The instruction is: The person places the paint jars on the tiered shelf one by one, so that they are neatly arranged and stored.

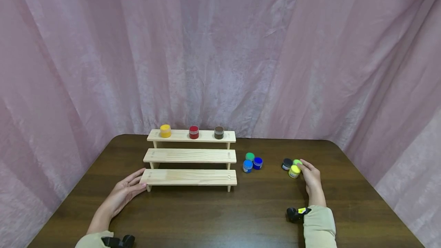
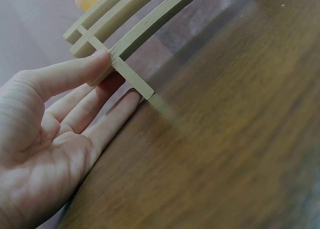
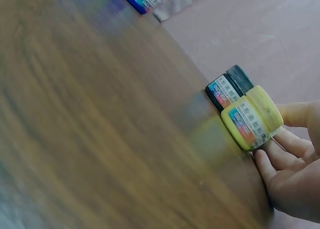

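A three-tier wooden display stand point(image 1: 189, 177) is on the table. My left hand point(image 1: 124, 194) holds the left end of its lowest shelf, the thumb against the board's edge and the other fingers around the end by the leg point(image 2: 134, 79). At the right, my right hand point(image 1: 311, 177) pinches a light green paint jar point(image 1: 297, 162), mostly hidden behind a yellow paint jar point(image 3: 252, 118) in the right wrist view. A black paint jar point(image 1: 287, 164) stands beside these two.
Yellow-orange point(image 1: 165, 131), red point(image 1: 194, 132) and brown point(image 1: 219, 132) paint jars stand on the top shelf. Right of the stand, green point(image 1: 250, 157), light blue point(image 1: 247, 166) and dark blue point(image 1: 257, 163) jars cluster on the table. A pink curtain point(image 1: 220, 49) hangs behind.
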Action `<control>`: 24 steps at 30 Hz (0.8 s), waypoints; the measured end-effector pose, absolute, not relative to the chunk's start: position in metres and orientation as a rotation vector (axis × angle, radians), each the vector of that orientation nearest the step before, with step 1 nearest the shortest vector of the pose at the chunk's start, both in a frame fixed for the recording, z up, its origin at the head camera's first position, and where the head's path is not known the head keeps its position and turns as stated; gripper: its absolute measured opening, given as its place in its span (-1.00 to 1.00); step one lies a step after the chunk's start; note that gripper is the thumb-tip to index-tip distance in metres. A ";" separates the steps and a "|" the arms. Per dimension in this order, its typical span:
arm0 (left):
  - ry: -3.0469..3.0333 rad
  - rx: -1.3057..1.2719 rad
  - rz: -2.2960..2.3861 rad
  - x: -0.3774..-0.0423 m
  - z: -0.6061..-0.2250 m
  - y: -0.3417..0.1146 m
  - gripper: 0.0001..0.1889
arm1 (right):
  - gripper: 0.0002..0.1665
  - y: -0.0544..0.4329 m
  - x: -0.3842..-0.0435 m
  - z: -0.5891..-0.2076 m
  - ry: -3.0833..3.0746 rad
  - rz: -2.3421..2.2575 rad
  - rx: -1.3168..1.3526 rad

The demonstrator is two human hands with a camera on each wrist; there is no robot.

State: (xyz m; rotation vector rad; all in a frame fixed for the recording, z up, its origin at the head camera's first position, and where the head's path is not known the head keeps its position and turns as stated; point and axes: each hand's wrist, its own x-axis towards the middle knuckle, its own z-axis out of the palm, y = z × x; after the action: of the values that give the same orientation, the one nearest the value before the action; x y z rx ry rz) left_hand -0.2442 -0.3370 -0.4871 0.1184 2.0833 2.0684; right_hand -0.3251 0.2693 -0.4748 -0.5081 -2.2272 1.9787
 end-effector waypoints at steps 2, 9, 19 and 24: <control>2.078 0.113 2.070 -0.244 -0.487 -0.337 -0.17 | -0.34 0.268 -0.326 -0.476 -2.207 1.972 -0.528; 2.053 0.107 2.099 -0.245 -0.488 -0.337 -0.18 | -0.36 0.266 -0.324 -0.476 -2.140 1.908 -0.559; 2.052 0.082 2.098 -0.244 -0.487 -0.335 -0.18 | -0.42 0.266 -0.320 -0.476 -2.092 1.887 -0.576; 2.046 0.084 2.104 -0.243 -0.486 -0.335 -0.18 | -0.43 0.265 -0.322 -0.474 -2.083 1.894 -0.558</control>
State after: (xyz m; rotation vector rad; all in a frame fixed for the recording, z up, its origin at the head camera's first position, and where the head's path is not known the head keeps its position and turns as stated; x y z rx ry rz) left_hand -0.2434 -0.3352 -0.4855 0.0839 2.0456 2.1038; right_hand -0.3222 0.2650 -0.4739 -0.5581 -2.0830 1.8937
